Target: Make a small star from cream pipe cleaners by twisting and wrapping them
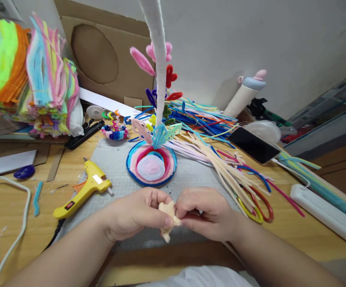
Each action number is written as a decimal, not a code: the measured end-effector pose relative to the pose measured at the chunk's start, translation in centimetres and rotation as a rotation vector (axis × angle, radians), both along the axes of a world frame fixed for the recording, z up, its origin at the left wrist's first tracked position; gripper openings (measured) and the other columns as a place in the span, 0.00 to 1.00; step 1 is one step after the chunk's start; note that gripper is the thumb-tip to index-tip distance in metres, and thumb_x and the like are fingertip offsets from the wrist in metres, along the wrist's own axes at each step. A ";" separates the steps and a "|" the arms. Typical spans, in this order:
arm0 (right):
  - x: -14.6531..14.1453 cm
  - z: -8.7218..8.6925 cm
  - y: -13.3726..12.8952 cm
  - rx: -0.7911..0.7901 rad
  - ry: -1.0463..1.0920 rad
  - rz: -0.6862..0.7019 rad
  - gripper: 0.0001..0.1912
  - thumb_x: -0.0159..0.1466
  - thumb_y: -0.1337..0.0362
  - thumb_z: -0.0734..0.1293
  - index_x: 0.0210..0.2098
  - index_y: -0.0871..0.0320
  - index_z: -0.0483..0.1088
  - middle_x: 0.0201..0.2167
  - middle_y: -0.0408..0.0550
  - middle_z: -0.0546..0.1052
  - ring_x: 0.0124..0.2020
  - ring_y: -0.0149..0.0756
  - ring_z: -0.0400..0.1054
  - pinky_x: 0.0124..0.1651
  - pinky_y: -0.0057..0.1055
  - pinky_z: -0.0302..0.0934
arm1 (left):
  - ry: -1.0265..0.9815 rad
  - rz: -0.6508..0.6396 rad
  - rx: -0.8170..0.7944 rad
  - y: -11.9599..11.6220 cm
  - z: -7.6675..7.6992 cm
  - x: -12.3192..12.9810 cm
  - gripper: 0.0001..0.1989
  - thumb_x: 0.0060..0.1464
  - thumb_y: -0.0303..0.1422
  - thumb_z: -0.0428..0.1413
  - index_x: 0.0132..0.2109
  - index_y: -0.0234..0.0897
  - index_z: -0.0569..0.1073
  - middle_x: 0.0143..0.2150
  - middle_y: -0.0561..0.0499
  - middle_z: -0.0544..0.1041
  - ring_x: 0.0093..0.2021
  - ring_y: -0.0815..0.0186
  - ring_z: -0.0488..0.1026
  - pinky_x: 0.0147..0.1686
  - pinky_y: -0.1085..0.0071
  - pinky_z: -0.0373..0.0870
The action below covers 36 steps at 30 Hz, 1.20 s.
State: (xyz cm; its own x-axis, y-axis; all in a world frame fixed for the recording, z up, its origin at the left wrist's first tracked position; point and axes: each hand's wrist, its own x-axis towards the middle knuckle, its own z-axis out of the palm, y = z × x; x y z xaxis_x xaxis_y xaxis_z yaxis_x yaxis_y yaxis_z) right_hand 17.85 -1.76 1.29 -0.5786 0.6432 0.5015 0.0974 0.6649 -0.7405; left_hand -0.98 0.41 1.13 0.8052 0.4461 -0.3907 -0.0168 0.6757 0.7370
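My left hand pinches a small peach-cream piece of bent pipe cleaner between thumb and fingers. From the other side, my right hand closes its fingertips on the edge of the same piece. Just beyond both hands lies a round coiled pipe-cleaner base in blue, pink and white rings. Behind it rises a tall white fuzzy stem, with teal, pink and green folded shapes near its foot. Pink, red and purple flowers and petals show behind the stem.
A yellow hot glue gun rests left of the grey cutting mat. To the right lie loose cream pipe cleaners, scissors, a phone and a white power strip. Pipe-cleaner bundles stand back left.
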 end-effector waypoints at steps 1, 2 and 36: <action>0.0 0.0 0.0 -0.004 -0.002 0.000 0.05 0.62 0.67 0.63 0.30 0.60 0.67 0.23 0.47 0.72 0.25 0.28 0.65 0.30 0.22 0.60 | 0.000 -0.003 0.000 0.0 0.0 0.0 0.08 0.37 0.28 0.63 0.25 0.32 0.71 0.19 0.56 0.69 0.20 0.75 0.63 0.24 0.78 0.64; 0.0 0.0 0.0 -0.010 -0.003 0.002 0.05 0.62 0.66 0.63 0.30 0.60 0.67 0.23 0.47 0.73 0.25 0.28 0.65 0.30 0.22 0.60 | 0.000 -0.007 0.000 0.0 0.0 0.0 0.08 0.37 0.28 0.63 0.25 0.32 0.71 0.19 0.56 0.69 0.20 0.75 0.63 0.24 0.78 0.64; -0.1 -0.1 0.1 -0.002 -0.021 -0.064 0.04 0.63 0.68 0.63 0.30 0.60 0.67 0.24 0.46 0.72 0.27 0.28 0.65 0.32 0.22 0.59 | 0.017 0.077 0.026 -0.2 0.4 0.3 0.07 0.40 0.27 0.61 0.28 0.33 0.69 0.22 0.55 0.69 0.23 0.73 0.66 0.27 0.77 0.64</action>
State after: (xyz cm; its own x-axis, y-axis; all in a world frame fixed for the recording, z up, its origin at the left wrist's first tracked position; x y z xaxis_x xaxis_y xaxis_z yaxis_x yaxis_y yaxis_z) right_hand 17.75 -1.65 1.18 -0.5465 0.6804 0.4882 0.1555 0.6553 -0.7392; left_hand -0.71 0.25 1.53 0.7614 0.5167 -0.3915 -0.0555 0.6537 0.7548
